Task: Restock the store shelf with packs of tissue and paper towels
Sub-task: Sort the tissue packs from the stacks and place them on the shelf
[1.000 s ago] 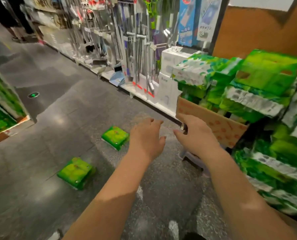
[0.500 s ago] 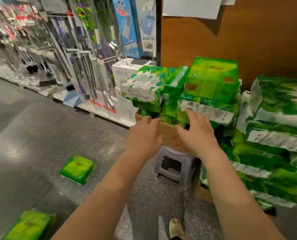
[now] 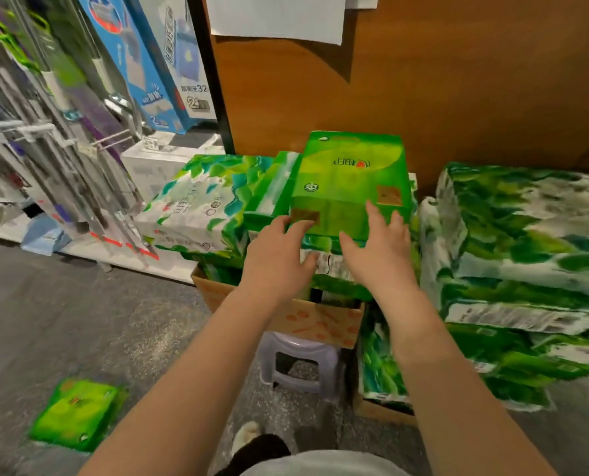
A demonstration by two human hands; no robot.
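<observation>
The bright green tissue pack sits on top of the heap in the printed cardboard box, just beyond the fingertips of both hands: the left hand has its fingers spread and lightly bent at the pack's near-left corner, the right hand has its fingers straight and fanned at the near-right edge, and neither grips anything yet. The box rests on a pale plastic stool, with white-and-green paper towel bundles stacked just right of the right fingers. Restocking looks far from finished, I judge, since 1 green pack lies on the floor well behind the left fingers and the box is heaped full.
</observation>
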